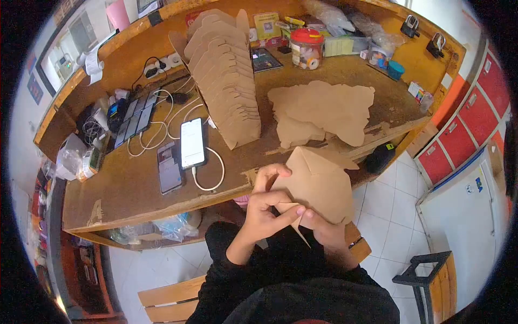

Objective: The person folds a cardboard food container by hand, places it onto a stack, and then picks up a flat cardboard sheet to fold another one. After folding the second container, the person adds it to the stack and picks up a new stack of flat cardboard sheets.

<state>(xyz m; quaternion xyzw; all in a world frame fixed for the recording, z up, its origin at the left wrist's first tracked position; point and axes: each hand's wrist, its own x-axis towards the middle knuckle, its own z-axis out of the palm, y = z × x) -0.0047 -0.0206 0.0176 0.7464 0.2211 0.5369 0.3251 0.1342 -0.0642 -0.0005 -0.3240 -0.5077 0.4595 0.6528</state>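
Observation:
A partly folded brown cardboard box [321,186] is held in front of my body, just off the table's front edge. My left hand [267,208] pinches a flap at the box's near left side, with the fingers curled round it. From the other side my right hand [326,229] grips the same near edge, its thumb close to the left thumb; its other fingers are hidden by the cardboard. Behind lie flat cardboard blanks [324,110] on the table. To the left of them rises a tall nested stack of folded cardboard boxes [224,75].
A white-screened phone [192,143] with a charging cable lies on the wooden table [124,183], beside another phone [170,170]. A red-lidded jar [306,48] stands at the back. A black tape measure [381,156] is near the right edge. A stool [431,281] stands at lower right.

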